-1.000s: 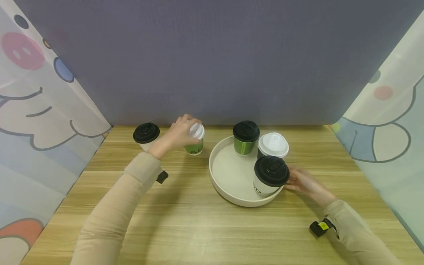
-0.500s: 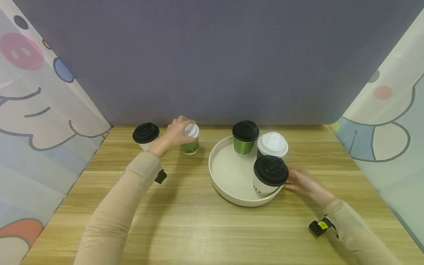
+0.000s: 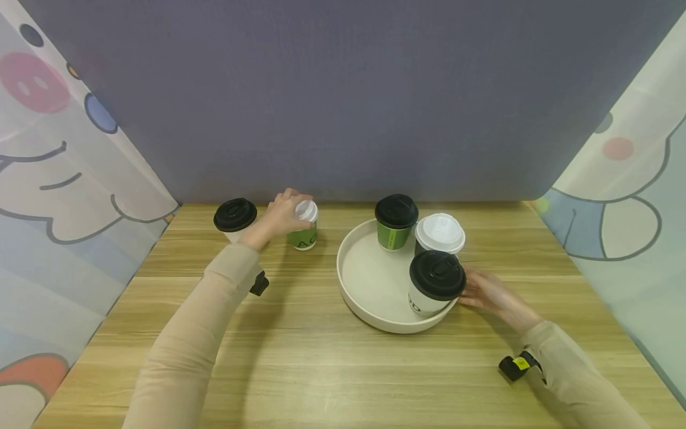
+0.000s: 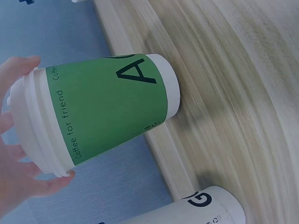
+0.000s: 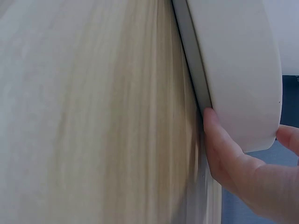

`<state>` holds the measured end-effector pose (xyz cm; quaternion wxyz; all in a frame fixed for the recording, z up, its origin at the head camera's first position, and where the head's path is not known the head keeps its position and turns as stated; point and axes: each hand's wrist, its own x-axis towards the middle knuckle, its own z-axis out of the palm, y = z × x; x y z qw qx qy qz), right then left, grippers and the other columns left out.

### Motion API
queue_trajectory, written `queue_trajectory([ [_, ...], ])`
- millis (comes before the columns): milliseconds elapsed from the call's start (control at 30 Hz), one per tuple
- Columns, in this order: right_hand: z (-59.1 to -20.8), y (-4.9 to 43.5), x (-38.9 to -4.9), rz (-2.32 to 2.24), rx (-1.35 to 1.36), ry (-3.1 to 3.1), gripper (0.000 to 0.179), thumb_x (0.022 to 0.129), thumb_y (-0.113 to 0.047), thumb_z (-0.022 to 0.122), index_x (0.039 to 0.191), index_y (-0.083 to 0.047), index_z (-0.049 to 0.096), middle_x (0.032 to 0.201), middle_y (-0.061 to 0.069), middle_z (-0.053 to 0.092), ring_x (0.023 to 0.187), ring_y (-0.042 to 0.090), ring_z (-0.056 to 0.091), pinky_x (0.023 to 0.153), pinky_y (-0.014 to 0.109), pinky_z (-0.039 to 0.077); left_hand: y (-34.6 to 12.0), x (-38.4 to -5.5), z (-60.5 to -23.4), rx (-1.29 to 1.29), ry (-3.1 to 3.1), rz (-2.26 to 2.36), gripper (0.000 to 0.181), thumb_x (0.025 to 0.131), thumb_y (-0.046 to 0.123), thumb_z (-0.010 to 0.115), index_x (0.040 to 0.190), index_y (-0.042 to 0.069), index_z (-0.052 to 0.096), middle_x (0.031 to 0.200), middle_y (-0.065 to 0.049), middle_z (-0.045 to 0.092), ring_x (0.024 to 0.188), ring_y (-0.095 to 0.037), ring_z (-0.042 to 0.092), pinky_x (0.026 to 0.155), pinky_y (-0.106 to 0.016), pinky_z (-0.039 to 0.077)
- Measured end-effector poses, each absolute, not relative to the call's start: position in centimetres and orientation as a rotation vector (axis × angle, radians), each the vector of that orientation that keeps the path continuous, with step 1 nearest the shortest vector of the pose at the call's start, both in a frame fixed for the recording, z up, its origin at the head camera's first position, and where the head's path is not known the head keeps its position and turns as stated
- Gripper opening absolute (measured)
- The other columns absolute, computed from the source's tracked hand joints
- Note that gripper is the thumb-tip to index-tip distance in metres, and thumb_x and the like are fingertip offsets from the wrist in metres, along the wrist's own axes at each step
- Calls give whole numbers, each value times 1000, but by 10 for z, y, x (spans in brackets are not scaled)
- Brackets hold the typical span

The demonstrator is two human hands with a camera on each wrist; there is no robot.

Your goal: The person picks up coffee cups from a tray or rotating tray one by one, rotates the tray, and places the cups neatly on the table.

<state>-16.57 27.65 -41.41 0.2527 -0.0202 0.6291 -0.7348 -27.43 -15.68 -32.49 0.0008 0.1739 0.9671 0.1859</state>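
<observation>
My left hand (image 3: pixel 284 215) grips a green paper coffee cup (image 3: pixel 303 237) by its white lid, fingers spread round the rim. In the left wrist view the cup (image 4: pixel 110 107) shows "Coffee for friend" lettering, its base close over the wood. My right hand (image 3: pixel 492 296) holds the right side of a round cream tray (image 3: pixel 354 298). The right wrist view has a finger at the tray's (image 5: pixel 243 70) bottom edge and the thumb at its rim. Inside the tray stand a green cup with black lid (image 3: pixel 393 233), a dark cup with white lid (image 3: pixel 440 231) and a white cup with black lid (image 3: pixel 436 277).
A white cup with a black lid (image 3: pixel 236 215) stands left of my left hand, partly hidden behind it. The wooden table (image 3: pixel 332 369) ends at a grey panel (image 3: pixel 354 107) at the back. Cartoon-printed curtains (image 3: pixel 48 179) flank both sides.
My left hand has shifted a little to the left with the green cup, widening the gap to the tray. My right hand and the tray stay practically where they were.
</observation>
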Motion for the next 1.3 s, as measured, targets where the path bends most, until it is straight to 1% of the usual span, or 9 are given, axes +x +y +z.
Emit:
queue_trajectory([
  [67, -414, 277, -166, -2012, -61, 1689, 24, 95, -19, 38, 116, -8, 41, 90, -6, 63, 85, 10, 60, 78, 27, 48, -157, -276, -326, 535, 3038, 577, 66, 73, 34, 68, 129, 10, 44, 129, -20, 33, 113, -39, 33, 86, -54, 31],
  [133, -414, 277, -166, -2020, -70, 1678, 12, 95, -20, 39, 103, -16, 46, 91, -5, 63, 85, 10, 60, 78, 27, 48, -158, -277, -327, 528, 3040, 570, 66, 73, 34, 68, 130, 11, 44, 129, -20, 33, 113, -39, 33, 86, -54, 31],
  [167, -414, 278, -166, -2019, -75, 1676, 10, 95, -20, 40, 101, -17, 46, 91, -5, 63, 85, 10, 60, 78, 27, 48, -158, -278, -327, 524, 3043, 571, 66, 72, 34, 68, 130, 11, 44, 129, -20, 33, 113, -39, 33, 86, -54, 31],
  [367, -414, 277, -166, -2019, -70, 1690, 12, 94, -19, 40, 105, -13, 43, 90, -5, 63, 85, 10, 60, 78, 28, 48, -159, -280, -330, 523, 3046, 586, 68, 71, 34, 68, 130, 10, 44, 129, -20, 34, 113, -39, 33, 87, -54, 30],
  [600, -416, 278, -166, -2023, -64, 1686, 10, 95, -17, 38, 101, -16, 45, 90, -5, 63, 85, 10, 60, 78, 27, 48, -161, -282, -334, 501, 3038, 595, 67, 72, 34, 67, 131, 11, 43, 130, -19, 33, 114, -38, 32, 88, -55, 29],
  [867, -418, 278, -165, -2036, -56, 1696, 13, 95, -18, 39, 107, -13, 41, 90, -6, 62, 85, 10, 60, 78, 27, 48, -160, -284, -338, 515, 3044, 573, 66, 75, 36, 64, 132, 11, 41, 133, -19, 32, 116, -40, 31, 90, -57, 27],
  [1100, -419, 278, -165, -2043, -47, 1676, 9, 94, -17, 40, 101, -17, 45, 90, -5, 62, 84, 10, 60, 77, 27, 49, -164, -283, -339, 508, 3041, 593, 66, 77, 37, 62, 133, 10, 40, 135, -20, 29, 120, -41, 28, 93, -58, 24],
  [1300, -417, 278, -165, -2045, -59, 1666, 11, 94, -17, 40, 97, -20, 50, 90, -5, 62, 84, 9, 59, 77, 26, 49, -165, -283, -339, 539, 3033, 585, 66, 78, 36, 61, 134, 10, 38, 137, -22, 27, 122, -43, 24, 95, -59, 20],
])
